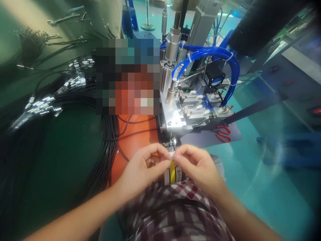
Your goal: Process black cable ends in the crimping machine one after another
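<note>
The left hand (144, 165) and the right hand (198, 164) are in front of the body, with their fingertips very near each other. Each grip is pinched together, thumb against finger, and it seems that both are clamped on one thin wire (171, 159). The wire is so small that I cannot tell its exact kind, nor where its ends are. Its visible part lies in the narrow gap between the two grips, right at the fingertips and not deep in the palms. I judge that such a fine thing is held by the tips so that it can be turned or straightened with little force, and that two grips give more control than one.

The hands are just before the near end of the machine (173, 118), above a yellow label (173, 172); probably this nearness makes the reach short. On the left, black cables (109, 134) hang in long loops beside and over the orange surface (140, 132), perhaps so that they do not tangle. Their shiny ends (45, 106) are grouped together. The red-handled cutters (224, 134) lie on the grey surface (198, 137), apart from the right hand, likely placed for easy taking.
</note>
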{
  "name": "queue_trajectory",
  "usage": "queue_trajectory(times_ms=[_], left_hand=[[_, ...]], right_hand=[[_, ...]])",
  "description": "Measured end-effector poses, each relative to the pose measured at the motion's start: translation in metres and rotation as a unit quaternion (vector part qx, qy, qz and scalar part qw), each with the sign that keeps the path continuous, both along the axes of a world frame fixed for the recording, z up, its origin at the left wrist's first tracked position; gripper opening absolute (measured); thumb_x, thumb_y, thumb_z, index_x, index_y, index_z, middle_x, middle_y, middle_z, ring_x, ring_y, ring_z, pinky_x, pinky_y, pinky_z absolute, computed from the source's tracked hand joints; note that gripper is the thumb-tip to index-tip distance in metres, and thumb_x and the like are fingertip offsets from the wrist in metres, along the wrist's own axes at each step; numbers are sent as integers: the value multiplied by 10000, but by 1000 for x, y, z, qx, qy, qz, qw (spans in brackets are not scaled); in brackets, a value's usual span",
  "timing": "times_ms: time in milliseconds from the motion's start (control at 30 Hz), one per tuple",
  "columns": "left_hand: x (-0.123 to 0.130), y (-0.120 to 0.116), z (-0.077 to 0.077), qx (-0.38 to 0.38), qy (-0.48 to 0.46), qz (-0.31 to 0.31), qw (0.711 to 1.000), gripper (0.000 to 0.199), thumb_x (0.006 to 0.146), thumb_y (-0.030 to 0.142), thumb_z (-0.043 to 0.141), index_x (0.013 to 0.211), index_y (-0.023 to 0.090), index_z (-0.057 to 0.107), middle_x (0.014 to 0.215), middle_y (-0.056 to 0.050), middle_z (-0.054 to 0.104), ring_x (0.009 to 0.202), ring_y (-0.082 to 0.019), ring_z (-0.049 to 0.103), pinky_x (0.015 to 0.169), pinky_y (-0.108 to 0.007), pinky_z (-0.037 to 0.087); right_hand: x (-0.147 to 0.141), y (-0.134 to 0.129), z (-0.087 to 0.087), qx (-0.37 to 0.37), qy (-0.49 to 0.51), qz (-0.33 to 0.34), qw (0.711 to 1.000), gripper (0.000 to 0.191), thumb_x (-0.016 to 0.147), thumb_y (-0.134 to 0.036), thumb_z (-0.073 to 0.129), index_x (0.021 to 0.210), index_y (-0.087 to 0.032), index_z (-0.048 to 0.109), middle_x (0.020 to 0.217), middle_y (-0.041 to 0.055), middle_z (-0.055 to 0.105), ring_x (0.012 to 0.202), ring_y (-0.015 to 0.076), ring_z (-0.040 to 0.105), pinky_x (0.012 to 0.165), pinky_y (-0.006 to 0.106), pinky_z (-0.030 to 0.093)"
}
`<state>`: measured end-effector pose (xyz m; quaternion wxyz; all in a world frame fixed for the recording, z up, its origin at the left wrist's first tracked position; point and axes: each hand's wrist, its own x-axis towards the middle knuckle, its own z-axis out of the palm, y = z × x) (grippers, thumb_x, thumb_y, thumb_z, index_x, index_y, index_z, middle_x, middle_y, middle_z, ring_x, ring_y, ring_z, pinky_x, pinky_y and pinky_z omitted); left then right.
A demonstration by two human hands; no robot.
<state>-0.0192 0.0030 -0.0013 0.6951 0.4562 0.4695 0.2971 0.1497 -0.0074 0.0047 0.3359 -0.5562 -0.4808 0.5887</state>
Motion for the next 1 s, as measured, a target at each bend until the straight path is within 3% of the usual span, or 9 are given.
queue_trajectory(times_ms=[233, 367, 733, 900, 1000], left_hand=[[-1, -1, -1, -22, 18, -1, 1000, 207, 797, 351, 631, 753, 162, 560, 530, 43, 528, 404, -60, 433, 383, -159, 316], [1, -2, -2, -27, -2, 9, 1000, 213, 813, 352, 627, 750, 166, 545, 558, 51, 516, 427, -50, 435, 397, -148, 315], [2, -7, -4, -3, -53, 25, 998, 225, 878, 375, 564, 792, 181, 487, 611, 56, 494, 480, -59, 449, 449, -165, 349], [2, -8, -9, 3, -63, 18, 998, 216, 881, 361, 573, 799, 177, 497, 552, 85, 410, 455, -40, 347, 426, -149, 263], [3, -7, -9, -4, -58, 21, 998, 211, 877, 362, 576, 806, 178, 503, 544, 82, 429, 458, -45, 371, 428, -149, 271]], right_hand=[[-1, -6, -5, 66, -31, 5, 997, 161, 867, -309, 587, 774, -182, 621, 689, 6, 590, 613, 120, 509, 537, 227, 422], [-2, -11, -10, 96, -60, -12, 993, 102, 817, -287, 656, 836, -188, 640, 699, -3, 594, 559, 107, 473, 510, 233, 393], [-10, -13, -13, 16, -24, -32, 999, 175, 827, -340, 653, 776, -182, 598, 642, -8, 564, 554, 111, 485, 496, 229, 379], [-11, -12, -10, 44, -34, -37, 998, 145, 836, -323, 643, 805, -186, 605, 673, -8, 572, 576, 108, 492, 503, 219, 375], [-12, -11, -10, 51, -38, -35, 997, 126, 842, -299, 630, 798, -184, 606, 708, -1, 588, 582, 103, 487, 506, 215, 371]])
